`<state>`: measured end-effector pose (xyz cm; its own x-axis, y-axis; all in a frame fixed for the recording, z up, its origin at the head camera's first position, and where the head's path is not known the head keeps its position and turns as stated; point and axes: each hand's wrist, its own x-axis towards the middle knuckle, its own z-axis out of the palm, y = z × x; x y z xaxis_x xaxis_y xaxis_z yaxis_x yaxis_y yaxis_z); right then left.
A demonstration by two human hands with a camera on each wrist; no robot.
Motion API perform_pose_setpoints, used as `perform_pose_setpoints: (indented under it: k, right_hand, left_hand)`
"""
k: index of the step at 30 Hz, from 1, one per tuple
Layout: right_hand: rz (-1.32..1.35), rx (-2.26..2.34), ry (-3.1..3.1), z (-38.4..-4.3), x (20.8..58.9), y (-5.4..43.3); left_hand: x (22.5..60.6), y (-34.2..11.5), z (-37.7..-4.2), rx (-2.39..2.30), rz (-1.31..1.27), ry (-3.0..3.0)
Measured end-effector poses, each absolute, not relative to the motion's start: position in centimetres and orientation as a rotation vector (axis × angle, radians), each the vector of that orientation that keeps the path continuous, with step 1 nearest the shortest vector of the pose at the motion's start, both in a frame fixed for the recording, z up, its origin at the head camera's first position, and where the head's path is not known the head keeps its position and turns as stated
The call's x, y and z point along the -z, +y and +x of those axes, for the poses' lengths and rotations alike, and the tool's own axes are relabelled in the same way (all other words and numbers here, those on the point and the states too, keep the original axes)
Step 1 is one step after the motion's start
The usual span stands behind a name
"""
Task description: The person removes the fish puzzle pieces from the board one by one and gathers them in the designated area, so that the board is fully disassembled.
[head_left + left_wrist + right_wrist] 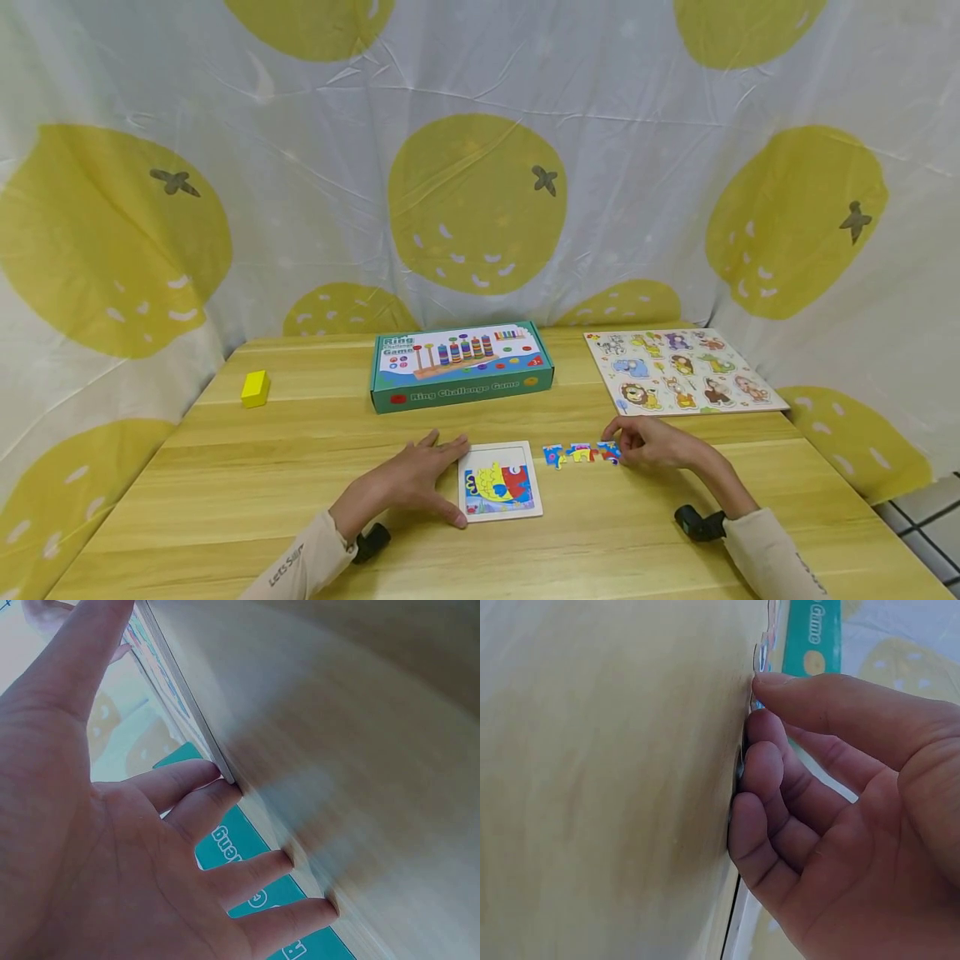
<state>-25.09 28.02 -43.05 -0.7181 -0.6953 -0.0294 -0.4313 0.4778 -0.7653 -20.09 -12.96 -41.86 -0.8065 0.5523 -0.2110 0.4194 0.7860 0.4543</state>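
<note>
A square puzzle board (536, 510) lies on the table, partly filled with a yellow and red fish picture; its upper strip is bare. Against its left side rests my left hand (416, 479), fingers spread, thumb by the lower left corner and index finger by the upper left one. In the left wrist view the board's edge (187, 701) meets the fingertips. Three loose puzzle pieces lie right of the board: a blue one (552, 455), a yellow one (581, 452) and a blue and red one (609, 451). My right hand (654, 442) pinches the blue and red piece, whose far side the fingers hide.
Behind the board stands a green Ring Challenge Game box (461, 367). An animal puzzle board (675, 371) lies at the back right. A yellow block (256, 389) sits at the far left. A lemon-patterned cloth (322, 208) hangs behind the wooden table (300, 454).
</note>
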Motion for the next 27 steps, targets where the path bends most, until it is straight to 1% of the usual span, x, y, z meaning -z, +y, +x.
perform_pose_setpoints:
  k: [16,27]
  right_hand:
    - [-0.913,1.007,2.486,-25.2,42.6,27.4]
    - [-1.018,0.929,2.634,-24.6,40.6,22.3]
  left_hand:
    - [42.2,-13.0,-20.0,-0.558,0.734,2.644]
    - [42.1,-12.9,-20.1,-0.533,0.744,2.655]
